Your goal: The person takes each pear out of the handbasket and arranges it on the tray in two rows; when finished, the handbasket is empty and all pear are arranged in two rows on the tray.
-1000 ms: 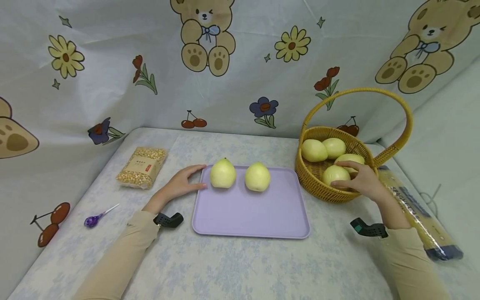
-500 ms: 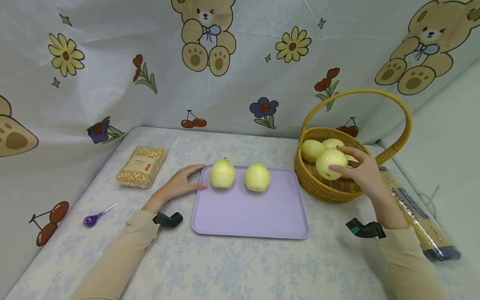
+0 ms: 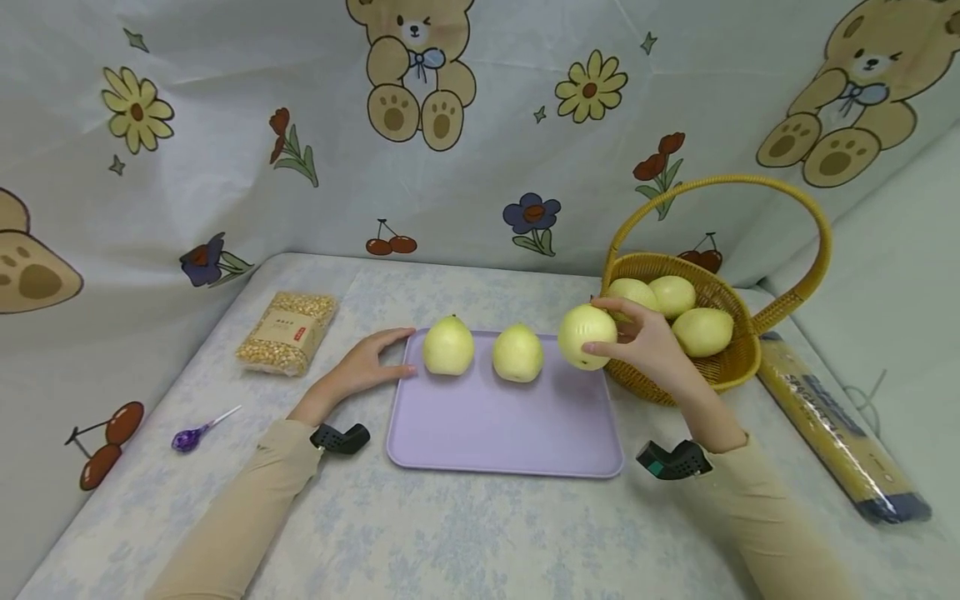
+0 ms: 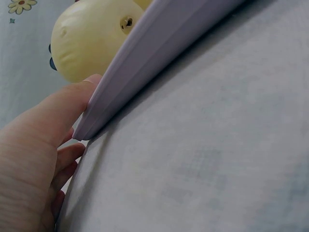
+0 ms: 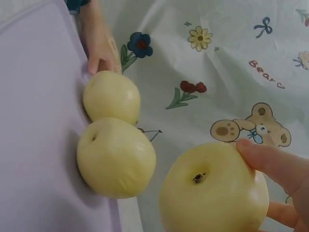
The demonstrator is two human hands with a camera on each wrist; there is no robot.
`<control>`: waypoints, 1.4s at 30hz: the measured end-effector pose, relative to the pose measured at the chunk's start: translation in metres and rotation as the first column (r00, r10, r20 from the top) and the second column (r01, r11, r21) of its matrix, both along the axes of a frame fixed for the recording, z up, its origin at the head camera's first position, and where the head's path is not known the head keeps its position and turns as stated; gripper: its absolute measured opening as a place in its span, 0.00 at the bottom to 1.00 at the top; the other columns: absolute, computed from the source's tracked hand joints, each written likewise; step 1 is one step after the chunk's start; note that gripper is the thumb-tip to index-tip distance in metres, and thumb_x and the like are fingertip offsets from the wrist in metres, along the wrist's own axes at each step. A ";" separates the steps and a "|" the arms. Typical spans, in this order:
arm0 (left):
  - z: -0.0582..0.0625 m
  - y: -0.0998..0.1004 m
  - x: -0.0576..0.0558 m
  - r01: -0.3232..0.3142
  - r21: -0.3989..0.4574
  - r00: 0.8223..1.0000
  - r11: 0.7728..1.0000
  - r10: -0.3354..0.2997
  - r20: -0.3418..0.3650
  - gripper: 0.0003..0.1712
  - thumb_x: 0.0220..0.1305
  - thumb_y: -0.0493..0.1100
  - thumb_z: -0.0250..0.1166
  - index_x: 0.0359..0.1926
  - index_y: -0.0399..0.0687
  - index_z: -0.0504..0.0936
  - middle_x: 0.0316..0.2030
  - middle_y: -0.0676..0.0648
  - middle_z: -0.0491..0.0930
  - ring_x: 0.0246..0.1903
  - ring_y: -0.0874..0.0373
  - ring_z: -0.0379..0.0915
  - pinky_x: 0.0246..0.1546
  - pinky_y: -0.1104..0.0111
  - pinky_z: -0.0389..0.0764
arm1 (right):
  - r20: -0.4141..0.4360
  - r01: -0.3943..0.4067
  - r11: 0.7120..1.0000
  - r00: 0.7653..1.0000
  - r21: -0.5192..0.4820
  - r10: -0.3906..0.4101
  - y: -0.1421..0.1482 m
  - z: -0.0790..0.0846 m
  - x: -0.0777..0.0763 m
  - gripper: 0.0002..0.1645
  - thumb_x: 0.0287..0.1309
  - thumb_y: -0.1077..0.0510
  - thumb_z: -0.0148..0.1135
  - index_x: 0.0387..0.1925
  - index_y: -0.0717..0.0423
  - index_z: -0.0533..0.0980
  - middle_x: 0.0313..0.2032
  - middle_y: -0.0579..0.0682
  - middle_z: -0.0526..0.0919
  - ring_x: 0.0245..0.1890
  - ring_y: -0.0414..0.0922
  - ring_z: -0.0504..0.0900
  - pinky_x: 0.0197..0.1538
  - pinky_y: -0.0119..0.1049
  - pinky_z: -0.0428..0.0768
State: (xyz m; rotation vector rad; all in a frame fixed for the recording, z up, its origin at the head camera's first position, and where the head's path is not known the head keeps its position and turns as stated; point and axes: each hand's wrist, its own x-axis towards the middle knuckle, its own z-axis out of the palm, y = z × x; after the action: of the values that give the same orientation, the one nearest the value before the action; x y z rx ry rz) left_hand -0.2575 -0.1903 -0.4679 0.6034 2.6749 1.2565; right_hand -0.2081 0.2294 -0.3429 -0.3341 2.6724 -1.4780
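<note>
The patterned table [image 3: 480, 542] carries everything. On its far right stands the basket [image 3: 746, 362]; whoever works here does well to keep the right wrist clear of its rim and tall handle. The tray [image 3: 502, 425] lies at the middle, its near half bare. Just right of the basket is the spaghetti [image 3: 836, 433]; on the far left lies the corn [image 3: 287, 333], well apart from the work. The left hand [image 3: 367, 364] rests at the tray's far left corner, thumb and forefinger spread along the edge; light pressure there should stop the tray sliding. The right hand [image 3: 645, 337] pinches the held pear [image 3: 581, 333] from the right, thumb on the near side and forefinger over the top; the other fingers are mostly hidden. That pear seems to hang above the tray's far right corner, apart from the first pear [image 3: 448, 346] and the second pear [image 3: 517, 354], which stand side by side along the far edge. Setting it down well would, I judge, mean moving it slightly left and nearer, inside the rim, lowering it without knocking its neighbour, and loosening the fingers only once it sits steady, since round fruit may roll. The lollipop [image 3: 191, 437] at left is out of the way.
</note>
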 end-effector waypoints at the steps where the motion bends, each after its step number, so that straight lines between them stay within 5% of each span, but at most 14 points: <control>1: 0.000 0.000 0.000 0.001 -0.002 1.000 1.000 -0.001 0.000 0.44 0.54 0.59 0.69 0.69 0.54 0.65 0.69 0.46 0.63 0.71 0.46 0.53 0.72 0.48 0.54 | -0.007 -0.011 1.000 1.000 0.021 0.011 -0.002 -0.003 0.000 0.40 0.50 0.55 0.72 0.65 0.56 0.67 0.63 0.56 0.71 0.53 0.48 0.80 0.44 0.22 0.79; 8: 0.000 0.000 -0.001 -0.004 -0.006 1.000 1.000 0.004 -0.007 0.44 0.53 0.59 0.70 0.68 0.54 0.65 0.69 0.46 0.64 0.71 0.46 0.54 0.72 0.48 0.55 | -0.073 -0.112 0.989 0.990 0.095 0.119 -0.011 -0.028 -0.004 0.41 0.47 0.59 0.74 0.62 0.64 0.68 0.62 0.64 0.72 0.49 0.59 0.81 0.45 0.36 0.81; 17: -0.001 0.001 -0.001 0.008 0.012 1.000 1.000 -0.008 -0.004 0.43 0.54 0.58 0.70 0.68 0.53 0.65 0.69 0.45 0.64 0.71 0.46 0.54 0.72 0.49 0.55 | -0.167 -0.082 0.971 0.978 0.223 0.121 -0.016 -0.050 -0.011 0.38 0.46 0.60 0.74 0.58 0.68 0.70 0.61 0.68 0.71 0.58 0.62 0.73 0.54 0.56 0.77; 34: 0.004 0.002 0.001 0.009 0.008 1.000 1.000 -0.009 -0.017 0.43 0.54 0.56 0.71 0.68 0.51 0.66 0.69 0.44 0.64 0.71 0.46 0.55 0.72 0.50 0.55 | -0.116 -0.081 0.995 0.989 0.065 0.088 -0.024 -0.064 -0.014 0.40 0.50 0.62 0.71 0.63 0.68 0.65 0.65 0.65 0.66 0.62 0.62 0.69 0.60 0.58 0.75; 42: 0.004 0.001 0.001 0.012 0.009 1.000 1.000 -0.011 -0.015 0.42 0.54 0.55 0.70 0.68 0.51 0.66 0.69 0.44 0.64 0.71 0.46 0.54 0.73 0.50 0.55 | -0.103 -0.088 0.993 0.990 0.075 0.095 -0.027 -0.065 -0.013 0.40 0.52 0.61 0.70 0.65 0.67 0.64 0.68 0.66 0.62 0.67 0.62 0.64 0.63 0.58 0.72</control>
State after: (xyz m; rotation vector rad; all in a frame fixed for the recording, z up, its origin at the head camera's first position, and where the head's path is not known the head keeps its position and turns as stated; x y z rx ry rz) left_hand -0.2566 -0.1894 -0.4643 0.6307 2.6750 1.2666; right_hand -0.2212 0.2020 -0.4074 -0.5372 2.7412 -1.3742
